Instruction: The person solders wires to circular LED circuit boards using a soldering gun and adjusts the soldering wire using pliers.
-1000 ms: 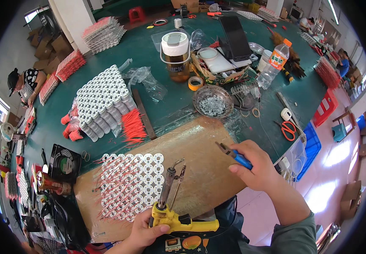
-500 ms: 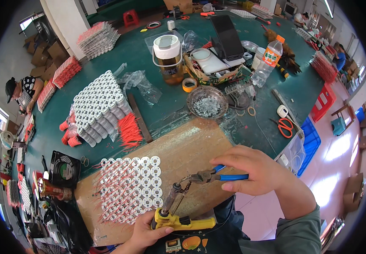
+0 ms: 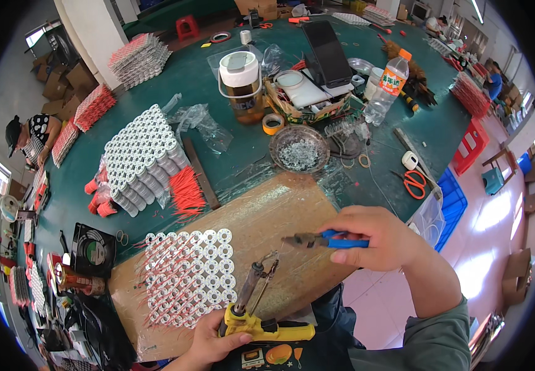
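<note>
My left hand (image 3: 213,339) is wrapped round the yellow grip of a soldering gun (image 3: 252,323), whose metal barrel points up and slightly right. A thin feed tube runs beside the barrel to the tip. My right hand (image 3: 383,238) holds blue-handled pliers (image 3: 317,239) by the handles. The pliers' jaws point left, above the soldering tip and apart from it. Left of the gun, a panel of round white discs (image 3: 210,266) joined in rows lies on the brown board (image 3: 280,213). Thin red wires (image 3: 167,272) lie slanting across its left part.
Behind the board are stacked disc panels (image 3: 140,148), a bundle of red wires (image 3: 187,191), a metal bar (image 3: 200,173) and a dish of small clear bits (image 3: 300,150). A jug (image 3: 241,86), a bottle (image 3: 388,89) and orange scissors (image 3: 414,184) stand or lie farther off. A person (image 3: 32,136) works at far left.
The pliers have come away from the soldering tip, moving up and to the right, and my right fingers have closed more round the handles. My left hand and the gun stay nearly in place.
</note>
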The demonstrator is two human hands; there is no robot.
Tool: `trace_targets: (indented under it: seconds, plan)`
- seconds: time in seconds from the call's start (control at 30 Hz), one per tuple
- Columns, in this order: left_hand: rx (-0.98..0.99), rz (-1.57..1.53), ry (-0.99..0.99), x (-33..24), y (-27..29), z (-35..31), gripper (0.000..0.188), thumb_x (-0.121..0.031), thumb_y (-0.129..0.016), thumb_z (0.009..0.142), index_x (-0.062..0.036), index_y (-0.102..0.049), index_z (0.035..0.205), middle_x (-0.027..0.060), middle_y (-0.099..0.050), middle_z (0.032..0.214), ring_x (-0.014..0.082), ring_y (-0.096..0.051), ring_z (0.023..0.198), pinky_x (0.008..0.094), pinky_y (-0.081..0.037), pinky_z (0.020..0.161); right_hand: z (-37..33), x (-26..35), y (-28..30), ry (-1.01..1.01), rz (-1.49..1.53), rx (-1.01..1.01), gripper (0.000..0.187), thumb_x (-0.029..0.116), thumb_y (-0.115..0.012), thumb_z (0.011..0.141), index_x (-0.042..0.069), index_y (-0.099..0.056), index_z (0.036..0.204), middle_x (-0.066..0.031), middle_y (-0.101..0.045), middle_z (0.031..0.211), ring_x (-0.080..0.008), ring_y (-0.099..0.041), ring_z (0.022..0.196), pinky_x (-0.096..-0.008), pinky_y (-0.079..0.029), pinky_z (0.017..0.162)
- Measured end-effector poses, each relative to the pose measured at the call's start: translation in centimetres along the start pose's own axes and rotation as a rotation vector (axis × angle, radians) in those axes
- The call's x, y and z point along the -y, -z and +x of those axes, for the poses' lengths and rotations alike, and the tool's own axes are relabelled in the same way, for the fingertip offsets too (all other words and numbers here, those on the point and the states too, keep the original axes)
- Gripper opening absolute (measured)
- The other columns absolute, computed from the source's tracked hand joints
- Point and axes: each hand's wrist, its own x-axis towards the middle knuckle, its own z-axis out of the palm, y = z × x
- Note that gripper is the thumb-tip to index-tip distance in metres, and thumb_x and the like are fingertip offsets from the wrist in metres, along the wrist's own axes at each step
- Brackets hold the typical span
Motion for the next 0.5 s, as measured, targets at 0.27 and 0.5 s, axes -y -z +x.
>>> trace_targets:
  seconds: [0.27,0.5]
  plan:
    - [-0.004,0.005,0.05,-0.12,-0.19,-0.19,0.045,-0.016,-0.083,0.077,0.0063,-0.062,0.111,0.0139,-0.071,0.102,0.0206,-0.069,0.089,0.0328,-0.055,0.083,0.49,0.0,0.5,-0.011,-0.029,-0.029,0.046,0.035,-0.075,0.086,0.005,-0.066,0.12,-0.011,-0.065,0.101,-0.0272,-0.065,0.089,-0.0353,-0.051,0.077]
    - [-0.04,-0.144,0.028,0.44,-0.32,-0.4,0.044,-0.014,-0.082,0.078,0.0066,-0.062,0.112,0.0148,-0.071,0.103,0.0215,-0.069,0.092,0.0337,-0.055,0.085,0.7,0.32,0.63,-0.017,-0.027,-0.027,0.045,0.035,-0.075,0.086,0.006,-0.066,0.119,-0.0105,-0.065,0.099,-0.0263,-0.065,0.086,-0.0346,-0.051,0.076]
